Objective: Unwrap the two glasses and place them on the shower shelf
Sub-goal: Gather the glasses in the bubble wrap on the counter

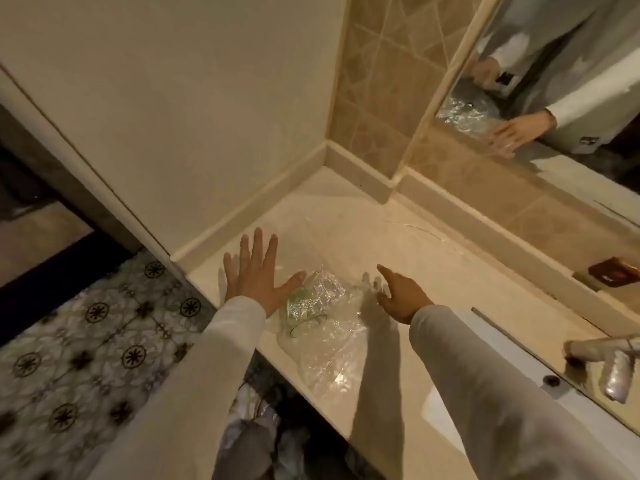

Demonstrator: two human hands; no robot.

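Note:
A clear glass with a greenish tint point(304, 315) lies on its side on the cream counter point(346, 216), wrapped in crinkled transparent plastic film point(329, 355). My left hand point(256, 271) is spread flat with fingers apart, its thumb touching the left edge of the wrap. To the right of the bundle my right hand point(398, 296) is open, its fingers resting on the film's right edge. I can make out only one glass. Neither hand holds anything.
The counter meets a cream wall point(194, 98) at the left and tiled wall behind. A mirror point(554, 81) at upper right reflects my hands. A sink point(446, 420) and tap point(609, 362) lie at lower right, a red packet point(613, 277) beside them. Patterned floor point(86, 341) is below left.

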